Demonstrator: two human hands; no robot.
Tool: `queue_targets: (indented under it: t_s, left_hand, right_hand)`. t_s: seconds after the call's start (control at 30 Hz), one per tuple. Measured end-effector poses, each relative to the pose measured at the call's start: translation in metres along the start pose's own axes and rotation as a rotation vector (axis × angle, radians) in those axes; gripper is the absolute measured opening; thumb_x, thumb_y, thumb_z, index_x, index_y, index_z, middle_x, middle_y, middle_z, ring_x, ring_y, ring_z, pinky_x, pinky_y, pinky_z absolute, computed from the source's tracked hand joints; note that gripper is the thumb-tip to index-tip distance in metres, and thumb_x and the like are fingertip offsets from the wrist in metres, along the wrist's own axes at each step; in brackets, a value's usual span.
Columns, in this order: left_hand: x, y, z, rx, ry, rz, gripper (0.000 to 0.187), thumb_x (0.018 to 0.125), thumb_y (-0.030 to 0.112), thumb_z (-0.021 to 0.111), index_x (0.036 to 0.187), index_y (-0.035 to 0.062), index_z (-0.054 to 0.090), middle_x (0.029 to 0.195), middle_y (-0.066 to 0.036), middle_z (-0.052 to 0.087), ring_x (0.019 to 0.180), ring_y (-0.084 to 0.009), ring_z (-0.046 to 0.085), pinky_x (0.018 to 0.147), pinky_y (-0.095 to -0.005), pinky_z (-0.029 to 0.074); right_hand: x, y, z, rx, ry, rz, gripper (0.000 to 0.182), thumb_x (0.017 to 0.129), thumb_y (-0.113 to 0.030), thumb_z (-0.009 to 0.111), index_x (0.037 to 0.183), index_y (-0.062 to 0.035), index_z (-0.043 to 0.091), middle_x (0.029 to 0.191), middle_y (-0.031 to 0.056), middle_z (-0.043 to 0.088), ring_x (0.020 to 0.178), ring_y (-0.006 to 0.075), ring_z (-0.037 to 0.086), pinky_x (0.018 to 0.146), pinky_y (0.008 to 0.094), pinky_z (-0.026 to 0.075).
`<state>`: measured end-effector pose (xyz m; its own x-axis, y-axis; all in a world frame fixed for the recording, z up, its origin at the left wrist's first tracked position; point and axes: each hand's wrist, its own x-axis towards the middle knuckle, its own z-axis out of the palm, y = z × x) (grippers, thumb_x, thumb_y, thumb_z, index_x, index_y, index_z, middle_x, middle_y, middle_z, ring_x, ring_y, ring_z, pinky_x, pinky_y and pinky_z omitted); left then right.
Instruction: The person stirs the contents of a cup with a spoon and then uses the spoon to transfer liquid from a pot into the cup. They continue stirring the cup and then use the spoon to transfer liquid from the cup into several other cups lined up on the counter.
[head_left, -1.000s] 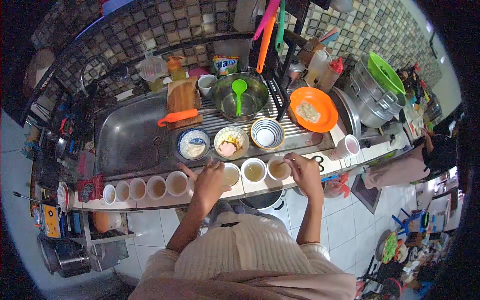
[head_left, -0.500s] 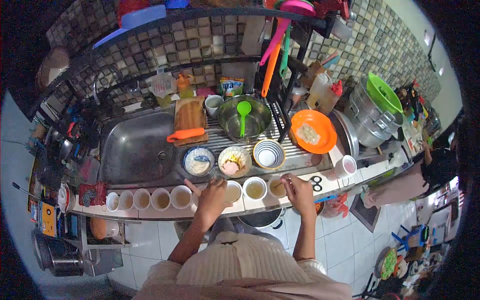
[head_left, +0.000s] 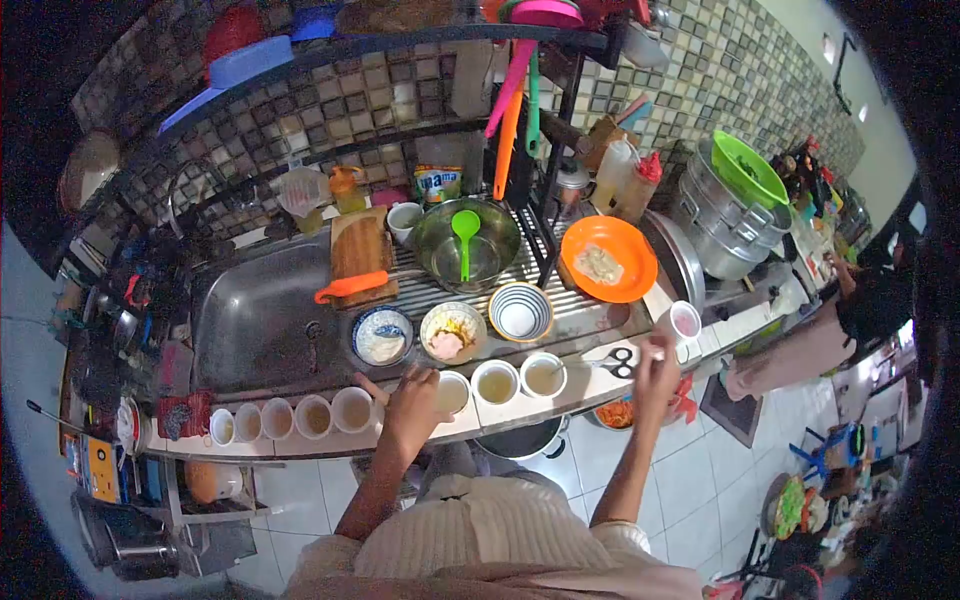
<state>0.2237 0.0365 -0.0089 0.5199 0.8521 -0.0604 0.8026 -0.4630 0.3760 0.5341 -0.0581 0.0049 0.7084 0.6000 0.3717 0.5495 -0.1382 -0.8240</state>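
My left hand (head_left: 410,408) rests on the counter's front strip, its thumb and a finger around the left side of a white cup (head_left: 452,393) of pale liquid; another finger sticks out to the left. To its right stand a cup of yellowish liquid (head_left: 496,382) and a cup with a thin utensil leaning in it (head_left: 543,375). My right hand (head_left: 657,370), smeared by motion, hovers beside black-handled scissors (head_left: 621,362) and below a white cup with pinkish contents (head_left: 685,320). Several more filled cups (head_left: 351,410) line up left of my left hand.
Behind the cups sit a blue-patterned bowl (head_left: 382,336), a bowl with pink and brown contents (head_left: 453,332), and a striped bowl (head_left: 521,311). A steel pan (head_left: 435,225), an orange plate (head_left: 625,280) and the sink (head_left: 250,320) lie beyond. At the right, another person stands.
My right hand has left the cup with the thin utensil and moved right, past the scissors. My left hand stays at its cup. The camera view has shifted slightly.
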Motion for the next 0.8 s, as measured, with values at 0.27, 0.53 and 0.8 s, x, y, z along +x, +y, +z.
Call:
queue_targets:
  t_s: [0.27,0.53,0.8]
  left_hand:
    - [0.001,0.006,-0.006,0.12,0.002,-0.028,0.068,0.052,0.035,0.075,0.11,0.0073,0.054,0.113,-0.008,0.055,0.115,-0.0231,0.042,0.084,-0.0732,-0.007]
    - [-0.002,0.006,-0.009,0.106,0.042,0.018,0.06,0.054,0.032,0.074,0.106,0.0075,0.055,0.111,-0.005,0.056,0.116,-0.023,0.041,0.082,-0.0742,-0.008]
    - [0.0,0.002,-0.005,0.097,0.024,-0.017,0.061,0.055,0.032,0.074,0.108,0.0092,0.055,0.112,-0.005,0.055,0.117,-0.0212,0.041,0.082,-0.0737,-0.011]
  right_hand:
    - [0.065,0.049,-0.045,-0.797,-0.157,-0.022,0.029,0.085,-0.028,0.042,0.099,-0.0084,0.057,0.09,0.0189,0.059,0.083,0.0365,0.057,0.071,0.0433,0.046]
    - [0.074,0.053,-0.035,-0.915,-0.165,-0.108,0.018,0.082,-0.022,0.045,0.085,-0.0098,0.058,0.079,0.0153,0.061,0.073,0.0348,0.059,0.062,0.0471,0.046]
    - [0.074,0.051,-0.04,-0.78,-0.017,-0.142,0.017,0.078,-0.024,0.055,0.086,-0.0104,0.061,0.078,0.0132,0.062,0.073,0.0328,0.059,0.062,0.0422,0.046]
